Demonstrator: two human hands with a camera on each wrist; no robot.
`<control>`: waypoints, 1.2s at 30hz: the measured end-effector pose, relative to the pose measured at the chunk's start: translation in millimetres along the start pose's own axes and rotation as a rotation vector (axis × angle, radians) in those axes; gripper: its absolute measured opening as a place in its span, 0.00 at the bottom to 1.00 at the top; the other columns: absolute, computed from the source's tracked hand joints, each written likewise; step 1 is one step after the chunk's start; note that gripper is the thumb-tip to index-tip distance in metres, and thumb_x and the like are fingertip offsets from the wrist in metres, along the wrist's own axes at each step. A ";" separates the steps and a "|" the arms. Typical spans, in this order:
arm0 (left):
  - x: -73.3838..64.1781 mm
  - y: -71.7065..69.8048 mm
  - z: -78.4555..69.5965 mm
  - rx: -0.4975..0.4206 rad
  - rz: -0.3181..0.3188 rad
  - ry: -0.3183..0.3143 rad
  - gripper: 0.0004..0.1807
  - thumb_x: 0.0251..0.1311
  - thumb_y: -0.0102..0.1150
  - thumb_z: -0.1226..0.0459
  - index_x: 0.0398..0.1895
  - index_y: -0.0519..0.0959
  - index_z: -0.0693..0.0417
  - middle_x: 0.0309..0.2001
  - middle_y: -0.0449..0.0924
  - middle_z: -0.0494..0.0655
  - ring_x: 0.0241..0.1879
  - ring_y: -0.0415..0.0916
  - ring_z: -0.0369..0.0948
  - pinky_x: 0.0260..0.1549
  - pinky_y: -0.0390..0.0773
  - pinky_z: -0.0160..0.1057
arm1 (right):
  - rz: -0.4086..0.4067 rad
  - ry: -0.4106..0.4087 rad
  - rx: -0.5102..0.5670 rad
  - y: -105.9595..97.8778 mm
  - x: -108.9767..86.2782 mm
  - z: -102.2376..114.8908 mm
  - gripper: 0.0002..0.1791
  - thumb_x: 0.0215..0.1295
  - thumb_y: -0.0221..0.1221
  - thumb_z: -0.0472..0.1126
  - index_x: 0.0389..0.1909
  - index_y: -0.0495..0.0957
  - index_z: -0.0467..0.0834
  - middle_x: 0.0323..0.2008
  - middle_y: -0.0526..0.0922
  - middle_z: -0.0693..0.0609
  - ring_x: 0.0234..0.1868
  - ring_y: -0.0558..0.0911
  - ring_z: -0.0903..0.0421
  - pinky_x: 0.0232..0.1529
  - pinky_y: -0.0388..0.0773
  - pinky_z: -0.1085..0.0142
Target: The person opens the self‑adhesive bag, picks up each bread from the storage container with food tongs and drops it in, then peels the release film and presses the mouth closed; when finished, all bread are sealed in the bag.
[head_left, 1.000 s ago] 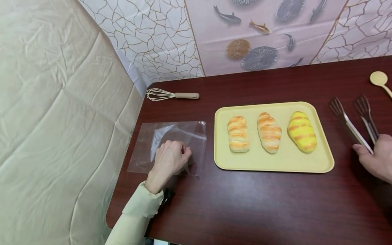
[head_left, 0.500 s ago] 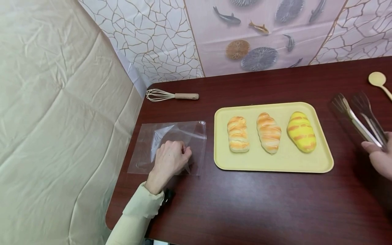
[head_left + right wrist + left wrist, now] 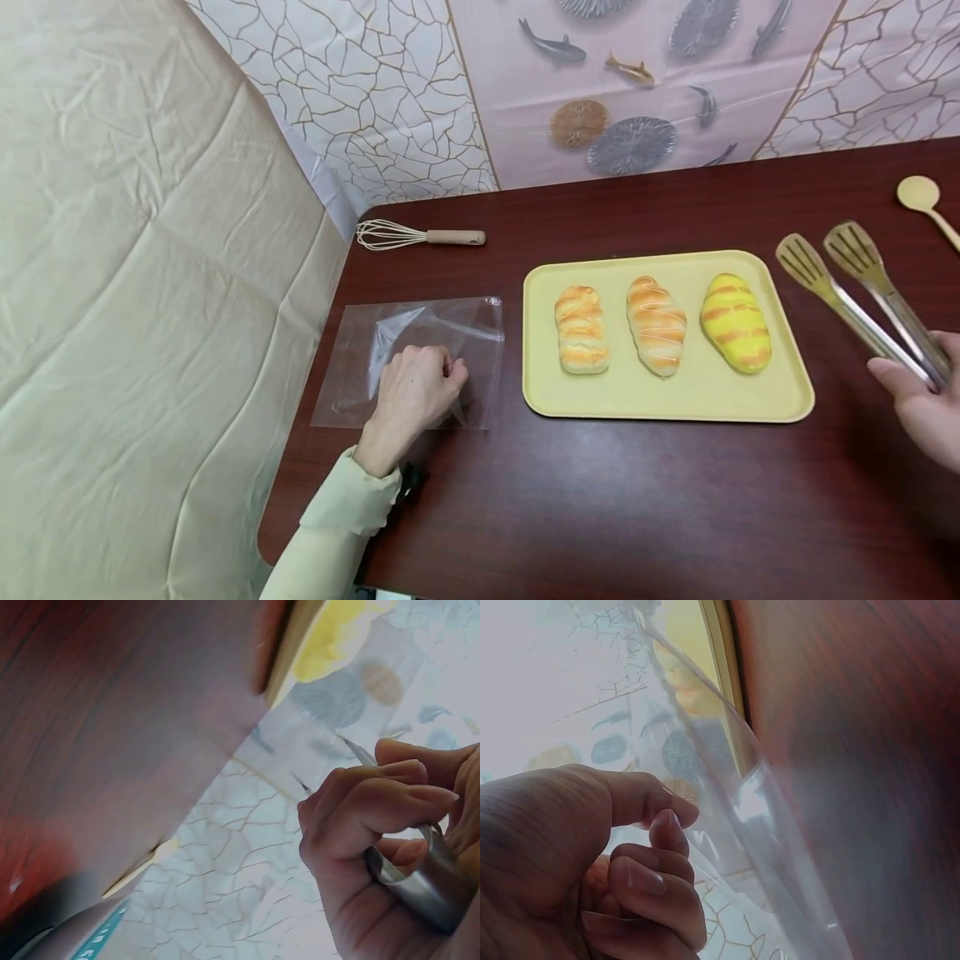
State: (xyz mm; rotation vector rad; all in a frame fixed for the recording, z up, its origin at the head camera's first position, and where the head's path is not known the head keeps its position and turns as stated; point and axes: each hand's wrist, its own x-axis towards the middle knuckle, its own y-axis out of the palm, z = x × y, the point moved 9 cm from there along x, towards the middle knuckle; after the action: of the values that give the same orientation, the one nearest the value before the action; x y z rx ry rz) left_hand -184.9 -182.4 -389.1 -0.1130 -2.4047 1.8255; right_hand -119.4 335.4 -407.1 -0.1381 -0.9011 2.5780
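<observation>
Along the left, a beige padded cloth sheet [image 3: 150, 250] hangs beside a dark reddish-brown wood-grain table [image 3: 600, 500], and behind the table rises a pale wall covering [image 3: 375, 83] printed with gold crackle lines, grey fish and round leaf shapes. Near the table's middle lies a rectangular, pale-yellow tray with rounded corners [image 3: 660, 398]. Just left of it, a clear plastic bag [image 3: 453, 321] lies mostly flat, with shiny creases. Right of the tray, a pair of silver metal tongs with slotted, tan-coloured blades [image 3: 906, 317] points toward the wall, the two blades spread apart; whether they touch the table cannot be told. The right hand [image 3: 930, 412] wraps its fingers round the bent metal end of the tongs. Over the bag, the left hand [image 3: 416, 387] has curled fingers, thumb and forefinger pinching the film. Side by side on the tray sit a striped yellow oval bread [image 3: 737, 323], a golden twisted bread with white icing lines [image 3: 657, 325] and an oblong golden ridged bread [image 3: 582, 329], none touching another. Toward the wall rest a cream wire whisk with a wooden handle [image 3: 438, 237], at left, and a round-headed yellow spoon [image 3: 919, 193], at right.
</observation>
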 end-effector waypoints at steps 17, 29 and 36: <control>-0.4 1.0 -0.2 -0.009 0.011 -0.005 0.28 0.70 0.60 0.61 0.11 0.61 0.45 0.14 0.51 0.35 0.16 0.53 0.37 0.15 0.51 0.36 | 0.182 -0.331 -0.374 41.5 -50.9 65.9 0.31 0.75 0.65 0.60 0.45 0.77 0.32 0.19 0.75 0.44 0.22 0.74 0.39 0.24 0.63 0.54; 0.0 -1.0 -1.4 -0.013 -0.002 0.017 0.28 0.70 0.60 0.61 0.11 0.62 0.45 0.14 0.51 0.35 0.15 0.53 0.37 0.15 0.50 0.35 | 0.427 -0.301 -0.417 84.9 -80.7 80.6 0.21 0.74 0.65 0.65 0.45 0.78 0.50 0.23 0.71 0.56 0.29 0.74 0.51 0.29 0.64 0.57; -0.6 -2.3 -2.3 -0.018 -0.019 0.029 0.28 0.72 0.57 0.61 0.11 0.62 0.45 0.13 0.53 0.36 0.14 0.55 0.38 0.15 0.52 0.36 | 0.517 -0.252 -0.448 102.9 -89.0 82.2 0.24 0.75 0.61 0.69 0.41 0.74 0.52 0.24 0.69 0.55 0.28 0.72 0.53 0.28 0.63 0.58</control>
State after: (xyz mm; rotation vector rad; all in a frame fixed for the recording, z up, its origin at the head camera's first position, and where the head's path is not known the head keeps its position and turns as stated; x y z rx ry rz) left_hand -184.0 -180.9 -386.3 -0.1175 -2.3948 1.7825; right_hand -91.5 179.0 -409.3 -0.1953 -1.7288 2.8425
